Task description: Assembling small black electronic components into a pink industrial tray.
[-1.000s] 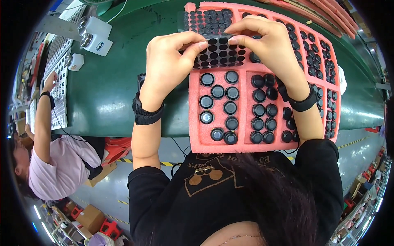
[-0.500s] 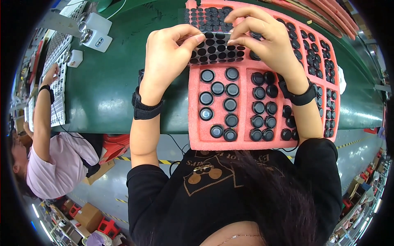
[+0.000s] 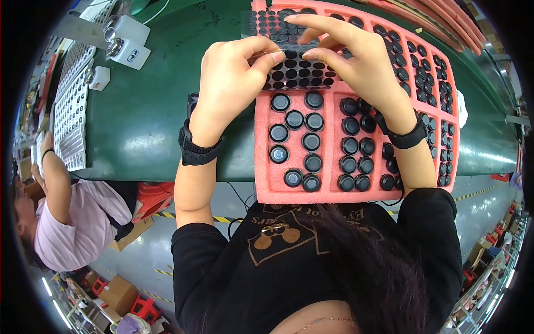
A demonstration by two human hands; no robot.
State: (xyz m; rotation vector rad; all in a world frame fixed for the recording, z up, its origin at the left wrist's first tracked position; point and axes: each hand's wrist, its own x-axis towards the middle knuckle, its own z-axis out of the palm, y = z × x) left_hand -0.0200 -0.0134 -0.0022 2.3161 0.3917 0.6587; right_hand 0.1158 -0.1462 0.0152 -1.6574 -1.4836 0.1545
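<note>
A clear sheet of black round stickers [image 3: 303, 73] is held up over the far left part of a pink foam tray [image 3: 328, 196]. My left hand [image 3: 229, 75] pinches the sheet's upper left edge between thumb and fingers. At the upper edge my right hand [image 3: 367, 64] has its thumb and a bent finger closed on the sheet, with the index finger stretched above. Whether a single sticker sits between the right fingertips is too small to tell. Black round caps [image 3: 294, 119] stand in the tray's compartments below both hands. Behind the held sheet lies another sheet of black dots [image 3: 270, 25].
The tray rests on a green table [image 3: 144, 133]. White bottles [image 3: 130, 47] with metal tops and a white perforated panel [image 3: 72, 136] are at the left, where a co-worker [image 3: 72, 228] sits. Pink foam strips [image 3: 445, 22] lie at the far right.
Both hands have shifted slightly, and the held sheet has tilted and moved a little right. My right index finger has stretched left. The co-worker's arm has drawn back toward the table's near edge.
</note>
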